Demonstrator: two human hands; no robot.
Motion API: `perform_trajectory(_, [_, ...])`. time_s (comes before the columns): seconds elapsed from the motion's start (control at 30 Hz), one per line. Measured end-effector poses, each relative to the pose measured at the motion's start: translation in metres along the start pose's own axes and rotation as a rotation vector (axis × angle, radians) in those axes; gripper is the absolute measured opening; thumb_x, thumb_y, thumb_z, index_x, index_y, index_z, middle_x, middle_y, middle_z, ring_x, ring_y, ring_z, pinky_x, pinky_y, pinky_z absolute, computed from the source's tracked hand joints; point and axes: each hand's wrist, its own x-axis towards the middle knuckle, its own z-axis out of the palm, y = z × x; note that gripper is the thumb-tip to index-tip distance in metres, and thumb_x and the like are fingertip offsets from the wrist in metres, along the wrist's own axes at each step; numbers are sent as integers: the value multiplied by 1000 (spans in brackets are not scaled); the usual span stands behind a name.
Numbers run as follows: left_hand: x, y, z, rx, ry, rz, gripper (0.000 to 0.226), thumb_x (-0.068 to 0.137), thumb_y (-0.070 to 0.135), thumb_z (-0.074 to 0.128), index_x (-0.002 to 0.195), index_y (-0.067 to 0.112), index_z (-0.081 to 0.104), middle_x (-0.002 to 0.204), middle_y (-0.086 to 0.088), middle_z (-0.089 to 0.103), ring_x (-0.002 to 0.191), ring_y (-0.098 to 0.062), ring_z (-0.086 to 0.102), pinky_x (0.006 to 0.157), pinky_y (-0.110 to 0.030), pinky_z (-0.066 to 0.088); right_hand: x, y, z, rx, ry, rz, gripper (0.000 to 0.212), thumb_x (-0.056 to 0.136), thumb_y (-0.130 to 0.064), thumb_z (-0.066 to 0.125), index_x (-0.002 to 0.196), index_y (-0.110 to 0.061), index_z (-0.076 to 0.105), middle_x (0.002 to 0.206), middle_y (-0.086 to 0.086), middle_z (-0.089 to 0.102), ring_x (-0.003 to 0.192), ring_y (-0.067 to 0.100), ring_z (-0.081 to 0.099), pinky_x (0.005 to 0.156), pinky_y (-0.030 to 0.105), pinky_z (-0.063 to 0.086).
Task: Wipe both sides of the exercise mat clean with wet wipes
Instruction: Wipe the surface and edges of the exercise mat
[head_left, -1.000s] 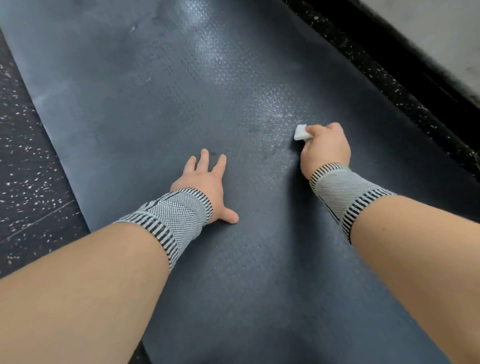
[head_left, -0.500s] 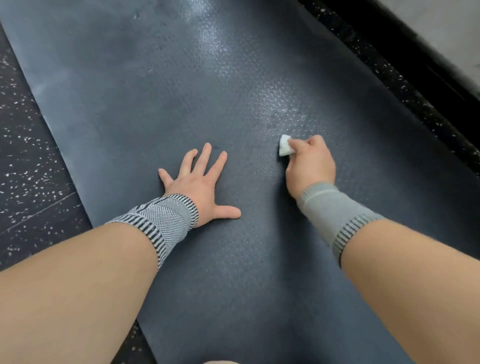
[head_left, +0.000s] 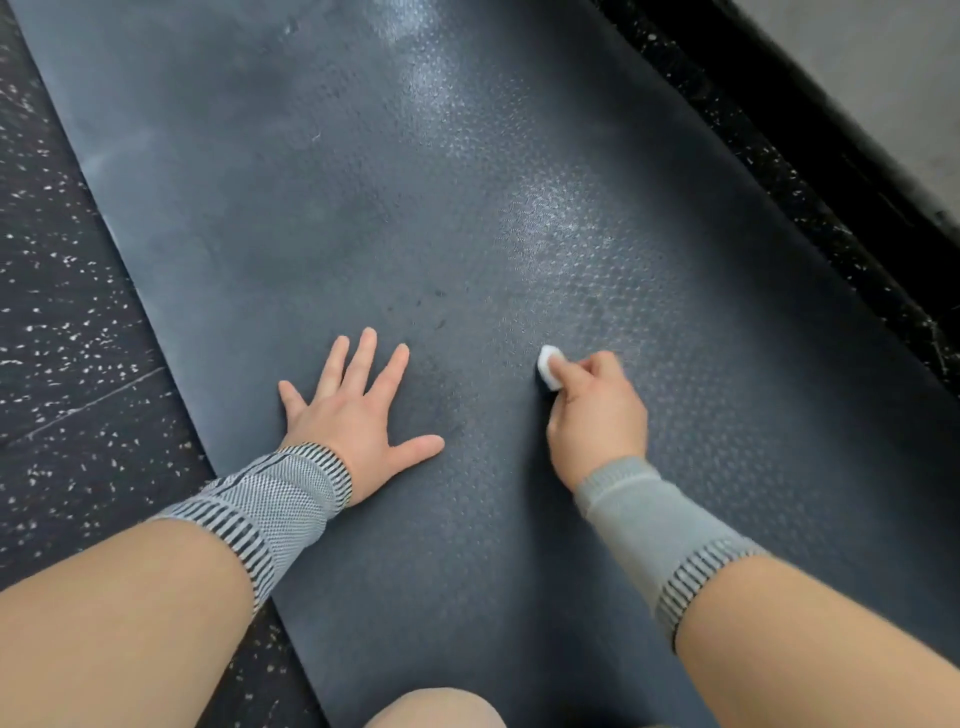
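Both forearms are bare from the lower edge up to the wrists. The left hand (head_left: 358, 410) has a knitted wrist sleeve (head_left: 270, 504) behind it, grey with a fine woven dot pattern through its middle. Bands of short black-and-white stripes edge that sleeve at the hand end and the arm end, and a thin dark seam line runs along its length. The right hand (head_left: 597, 410) has a matching sleeve, the right sleeve (head_left: 660, 535), showing a plain grey ribbed face with one striped band at the arm end. A bare knee (head_left: 436, 709) shows at the bottom edge
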Motion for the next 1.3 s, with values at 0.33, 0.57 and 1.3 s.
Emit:
perform_trajectory(0.33, [3,5,-9,27,-107,5,139,46,94,56,142,41,-30,151,11,-37,144,-19,-27,106,-71,14,-1,12,-6,68,100,135,32,88,-12,54,117,-19,66,105,8,53,89,26,56,77,23,34])
perform_trajectory(0.57, [1,6,-9,-1,-88,12,140,45,91,59,145,40,-25,153,10,-35,144,-19,-26,105,-72,17,-55,-39,11,24,-182,-315,18,79,-8,59,91,-17,67,82,5,50,61,28,51,57,32,47])
perform_trajectory(1.3, [2,6,-8,11,-99,23,140,48,91,59,143,38,-30,151,7,-39,143,-21,-29,105,-73,14,64,-32,10,-24,46,128,31,86,-10,50,114,-16,62,116,12,50,98,33,54,80,30,38])
